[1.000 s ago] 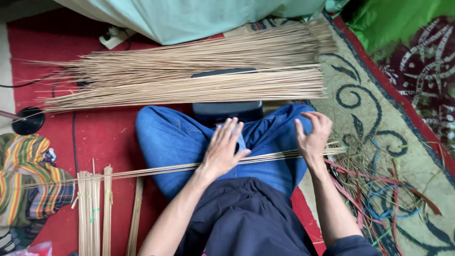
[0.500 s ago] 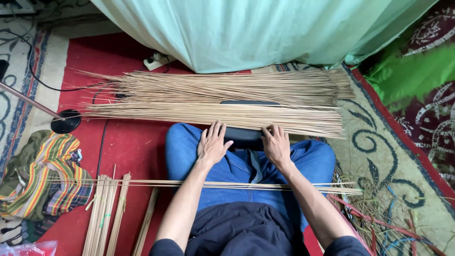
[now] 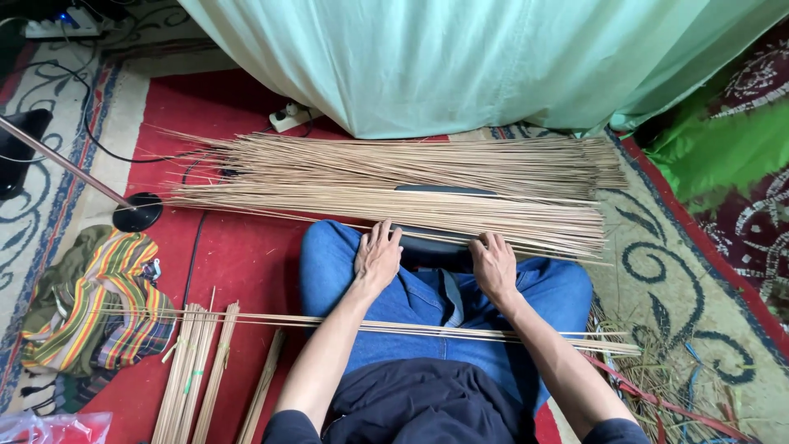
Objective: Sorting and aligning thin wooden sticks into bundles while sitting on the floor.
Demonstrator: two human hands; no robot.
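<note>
Left hand and right hand, fingers spread and gripping nothing, touch the near edge of a pile of long, thin tan sticks lying on the red rug beyond the knees.

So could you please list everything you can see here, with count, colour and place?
thin sticks: large pile, tan, on the red rug ahead of the knees
sticks across the lap: a few, tan, lying over the thighs
short stick bundles: several, tan, lower left on the rug
folded cloth: one, striped multicolour, left
curtain: one, pale green, top
stand base: one, black, round, left
power strip: one, white, by the curtain
jeans: blue, person's legs
left hand: open, at the pile's near edge
right hand: open, at the pile's near edge
</note>
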